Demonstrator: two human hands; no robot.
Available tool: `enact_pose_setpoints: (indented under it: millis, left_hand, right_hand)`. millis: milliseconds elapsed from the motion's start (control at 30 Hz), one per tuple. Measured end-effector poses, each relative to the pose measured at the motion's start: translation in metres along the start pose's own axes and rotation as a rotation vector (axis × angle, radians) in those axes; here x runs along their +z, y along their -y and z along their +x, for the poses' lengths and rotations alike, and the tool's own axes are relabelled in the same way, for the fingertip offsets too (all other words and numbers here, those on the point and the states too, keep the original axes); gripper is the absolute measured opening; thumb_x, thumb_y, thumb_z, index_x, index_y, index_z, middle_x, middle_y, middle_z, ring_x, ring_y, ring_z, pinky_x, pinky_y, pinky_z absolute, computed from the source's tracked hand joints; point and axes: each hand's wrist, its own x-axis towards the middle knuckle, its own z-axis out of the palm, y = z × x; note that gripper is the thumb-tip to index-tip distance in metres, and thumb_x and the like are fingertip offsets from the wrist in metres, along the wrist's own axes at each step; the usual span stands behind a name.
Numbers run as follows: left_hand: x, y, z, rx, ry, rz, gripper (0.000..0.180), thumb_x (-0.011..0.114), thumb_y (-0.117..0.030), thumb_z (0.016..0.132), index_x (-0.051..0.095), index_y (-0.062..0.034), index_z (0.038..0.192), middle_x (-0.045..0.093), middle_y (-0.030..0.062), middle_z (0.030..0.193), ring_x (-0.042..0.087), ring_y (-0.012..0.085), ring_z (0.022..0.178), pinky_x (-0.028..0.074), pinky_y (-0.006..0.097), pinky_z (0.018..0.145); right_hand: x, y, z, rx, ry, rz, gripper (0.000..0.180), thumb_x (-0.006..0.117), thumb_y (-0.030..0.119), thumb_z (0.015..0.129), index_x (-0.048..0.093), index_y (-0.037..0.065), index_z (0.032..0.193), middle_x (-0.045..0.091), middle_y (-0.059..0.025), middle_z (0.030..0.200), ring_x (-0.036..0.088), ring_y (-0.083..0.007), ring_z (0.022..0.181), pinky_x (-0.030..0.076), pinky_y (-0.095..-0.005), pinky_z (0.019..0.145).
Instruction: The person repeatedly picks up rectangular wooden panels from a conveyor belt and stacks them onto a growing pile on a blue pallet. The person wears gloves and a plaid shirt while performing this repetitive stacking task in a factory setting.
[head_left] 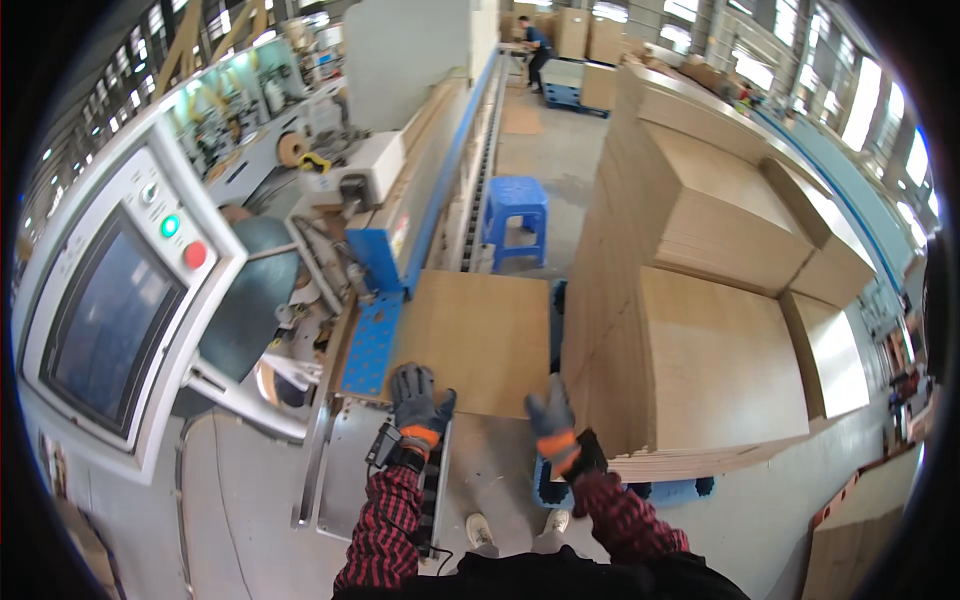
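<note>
A flat tan wooden panel (475, 335) lies in front of me, its left side by the blue perforated plate (371, 345) of a machine. My left hand (418, 402), in a grey and orange work glove, rests on the panel's near left corner with fingers stretched and thumb apart. Near the panel's near right corner is my right hand (553, 418), gloved alike and slightly blurred. Its thumb stands away from the outstretched fingers, and nothing shows in it. Whether it touches the panel's edge I cannot tell.
Tall stacks of tan panels (725, 360) stand at my right on a blue pallet (680, 491). A control console (115, 310) is at the left, beside the long machine (370, 165). Beyond the panel are a blue stool (517, 212) and, farther off, another person (538, 52).
</note>
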Motion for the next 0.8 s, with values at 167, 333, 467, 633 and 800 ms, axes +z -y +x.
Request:
enact_pose_setpoints:
  millis: [167, 333, 467, 633, 800]
  left_hand:
    - [0.030, -0.005, 0.049, 0.007, -0.090, 0.053, 0.064, 0.045, -0.049, 0.081, 0.044, 0.0018, 0.120, 0.036, 0.0250, 0.128, 0.031, 0.0410, 0.120, 0.020, 0.049, 0.102]
    - [0.008, -0.114, 0.046, 0.358, 0.011, -0.251, 0.047, 0.046, -0.033, 0.086, 0.046, 0.0002, 0.118, 0.040, 0.0217, 0.127, 0.038, 0.0342, 0.118, 0.030, 0.043, 0.099]
    - [-0.062, -0.254, 0.011, 0.043, 0.529, -1.504, 0.056, 0.047, -0.038, 0.087, 0.039, 0.0016, 0.126, 0.044, 0.0218, 0.125, 0.043, 0.0334, 0.116, 0.035, 0.033, 0.096]
    - [-0.120, -0.319, 0.016, -0.252, 0.600, -1.195, 0.071, 0.052, -0.048, 0.080, 0.036, 0.0022, 0.128, 0.040, 0.0271, 0.126, 0.041, 0.0354, 0.117, 0.030, 0.035, 0.099]
    - [-0.111, -0.298, 0.016, -0.407, 0.463, -1.352, 0.066, 0.054, -0.039, 0.081, 0.035, 0.0017, 0.129, 0.040, 0.0248, 0.128, 0.041, 0.0334, 0.118, 0.031, 0.035, 0.098]
  right_hand:
    - [-0.188, 0.029, -0.071, -0.249, 0.075, 0.195, 0.052, 0.061, 0.017, 0.077, 0.043, -0.003, 0.121, 0.050, -0.0221, 0.117, 0.048, -0.0322, 0.109, 0.037, -0.0403, 0.093]
    - [-0.360, -0.081, 0.021, -0.060, -0.573, -0.881, 0.045, 0.055, 0.034, 0.081, 0.050, 0.001, 0.111, 0.051, -0.0170, 0.114, 0.047, -0.0336, 0.106, 0.036, -0.0408, 0.091]
    - [-0.435, -0.158, 0.067, 0.676, -0.420, -0.893, 0.056, 0.054, 0.049, 0.072, 0.058, 0.002, 0.102, 0.055, -0.0192, 0.109, 0.050, -0.0344, 0.103, 0.039, -0.0400, 0.089]
    - [-0.440, -0.169, 0.064, 0.551, -0.490, -0.879, 0.058, 0.051, 0.051, 0.074, 0.058, 0.004, 0.106, 0.055, -0.0244, 0.106, 0.049, -0.0365, 0.106, 0.038, -0.0402, 0.090]
    - [-0.436, -0.164, 0.031, 0.488, -0.349, -0.959, 0.051, 0.053, 0.050, 0.075, 0.059, 0.000, 0.070, 0.057, -0.0250, 0.082, 0.052, -0.0374, 0.085, 0.040, -0.0425, 0.078]
